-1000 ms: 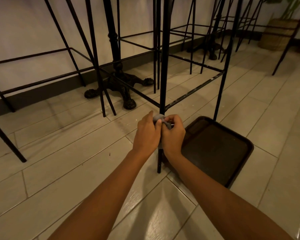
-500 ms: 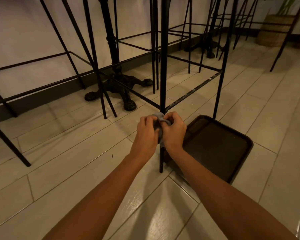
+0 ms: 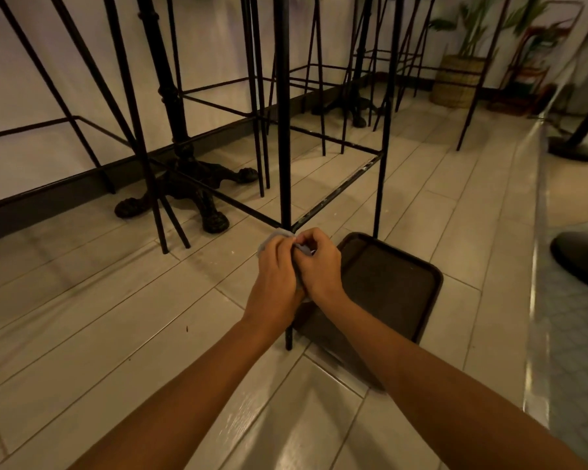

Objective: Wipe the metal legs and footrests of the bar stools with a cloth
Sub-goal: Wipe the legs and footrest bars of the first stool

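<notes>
**Both hands closing the cloth round the front leg, right under the footrest corner**

Here we are, low to the floor (image 3: 116, 317), and the action is sitting dead centre. The left hand (image 3: 275, 266) and right hand (image 3: 319, 262) are pressing together knuckle to knuckle, fingers of each curling tight on the grey cloth (image 3: 271, 238), and the cloth is bunching round the near stool leg (image 3: 282, 130) just below the joint where the footrest bar (image 3: 336, 195) is running off toward one o'clock. How fully the cloth is circling the rod is hard to say, since the hands are hiding it.

A dark tray (image 3: 387, 283) is lying flat at four o'clock of the hands, touching or nearly touching the leg's foot. The ornate table base (image 3: 184, 195) is squatting at ten o'clock, well apart.

To my eye the step in hand is the lower run of this leg. Doing it well is looking like this: squeezing evenly all round the rod, sliding straight down to the foot at six o'clock without letting the cloth slip open, and twisting a little on the way so the far face is getting rubbed too. That footrest bar is showing pale scuffs, so it is asking for a firm pass along its length after the leg
</notes>
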A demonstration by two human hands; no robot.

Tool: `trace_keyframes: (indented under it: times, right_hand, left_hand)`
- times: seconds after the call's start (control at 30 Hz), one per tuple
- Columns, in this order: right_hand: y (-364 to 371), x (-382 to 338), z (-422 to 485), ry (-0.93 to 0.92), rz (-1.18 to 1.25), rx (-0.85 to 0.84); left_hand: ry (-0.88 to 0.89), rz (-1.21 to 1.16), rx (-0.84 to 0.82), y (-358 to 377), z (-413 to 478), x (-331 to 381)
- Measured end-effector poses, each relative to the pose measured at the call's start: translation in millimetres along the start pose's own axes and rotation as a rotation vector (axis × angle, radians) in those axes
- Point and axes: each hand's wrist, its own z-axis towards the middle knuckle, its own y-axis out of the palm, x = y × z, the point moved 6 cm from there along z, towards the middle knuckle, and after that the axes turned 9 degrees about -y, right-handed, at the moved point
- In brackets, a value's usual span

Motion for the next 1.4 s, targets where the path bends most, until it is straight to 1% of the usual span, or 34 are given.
trace_keyframes:
  times: [0.07, 0.17, 0.23, 0.3, 0.37, 0.43, 0.53, 0.63, 0.67, 0.73, 0.77, 0.8, 0.83, 0.9, 0.93, 1.0, 1.03, 1.1, 1.13, 1.17, 1.2, 1.23, 1.3, 1.33, 1.37, 1.4]
  right_hand:
    - [-2.4, -4.5, 3.6, -0.012, -0.022, -0.014]
    - [-4.9, -10.4, 8.9, -0.018, -0.033, 0.007]
    - [-6.0, -10.7, 11.2, -0.032, -0.046, 0.047]
    - [-7.1, -7.0, 11.2, -0.057, -0.050, 0.098]
    - [-8.4, -1.8, 11.3, -0.084, -0.053, 0.133]
    - [-10.5, 1.9, 12.2, -0.114, -0.051, 0.145]
    - [-15.5, 2.1, 17.4, -0.139, -0.035, 0.138]
    - [-22.7, 3.9, 21.4, -0.150, -0.005, 0.119]
    - [-24.8, 5.4, 22.3, -0.148, 0.008, 0.113]
    - [-27.9, 9.5, 26.0, -0.139, 0.028, 0.091]
    - [-28.9, 11.4, 28.3, -0.136, 0.035, 0.075]
    - [-29.9, 13.4, 31.4, -0.136, 0.040, 0.055]
    - [-31.0, 14.6, 34.9, -0.140, 0.040, 0.036]
    - [-32.8, 14.5, 39.9, -0.170, 0.047, 0.009]
    - [-33.2, 13.5, 42.1, -0.197, 0.056, -0.005]
    - [-33.0, 12.4, 45.7, -0.260, 0.039, -0.038]
    - [-33.2, 12.5, 48.1, -0.293, 0.014, -0.051]
    - [-35.9, 14.1, 55.2, -0.365, -0.047, -0.053]
    - [-38.9, 16.0, 60.2, -0.401, -0.083, -0.044]
    - [-43.4, 18.7, 66.3, -0.430, -0.123, -0.031]
    - [-48.6, 22.3, 73.5, -0.453, -0.169, -0.019]
    - [-53.8, 26.6, 81.5, -0.471, -0.229, -0.020]
    - [-62.1, 37.1, 97.7, -0.512, -0.393, -0.073]
    - [-64.1, 42.9, 104.6, -0.542, -0.479, -0.118]
    - [-65.1, 48.4, 109.9, -0.572, -0.559, -0.168]
    - [-64.6, 53.8, 114.0, -0.593, -0.627, -0.218]
  left_hand:
    - [0.048, -0.063, 0.016, -1.8, 3.1, 5.9]
    - [0.078, -0.086, -0.043, 2.6, 6.0, 7.3]
    - [0.190, 0.042, 0.031, 6.6, 5.3, 7.6]
    - [0.175, 0.023, -0.011, 9.1, 10.2, 6.9]
    - [0.145, -0.062, -0.015, 9.6, 10.7, 4.4]
    - [0.096, -0.078, -0.021, 13.9, 14.9, -0.4]
    - [0.169, 0.022, 0.003, 15.3, 16.3, 14.3]
    - [0.280, 0.252, 0.093, 19.7, 16.8, 28.9]
    - [0.292, 0.282, 0.114, 22.4, 19.5, 30.3]
    - [0.238, 0.237, 0.104, 26.6, 27.3, 29.5]
    - [0.215, 0.293, 0.115, 27.8, 28.9, 30.9]
    - [0.224, 0.442, 0.184, 29.4, 30.0, 33.4]
    - [0.240, 0.578, 0.181, 35.6, 32.6, 34.1]
    - [0.216, 0.705, 0.117, 40.7, 33.7, 37.6]
    - [0.192, 0.752, 0.127, 40.0, 36.5, 39.6]
    - [0.175, 0.885, 0.214, 39.0, 43.7, 42.4]
    - [0.204, 0.979, 0.242, 42.0, 46.1, 44.7]
    - [0.210, 1.141, 0.219, 45.7, 50.1, 44.7]
    - [0.200, 1.214, 0.178, 52.6, 52.8, 39.9]
    - [0.171, 1.241, 0.155, 61.0, 55.8, 33.1]
    - [0.120, 1.209, 0.158, 57.6, 59.9, 30.4]
    - [0.125, 1.135, 0.171, 51.5, 58.0, 29.6]
    - [-0.037, 0.964, 0.126, 39.7, 62.8, 30.8]
    - [-0.128, 0.887, 0.138, 39.8, 71.5, 33.8]
    - [-0.209, 0.869, 0.009, 49.1, 72.6, 35.7]
    - [-0.236, 0.857, -0.035, 51.7, 74.7, 39.3]
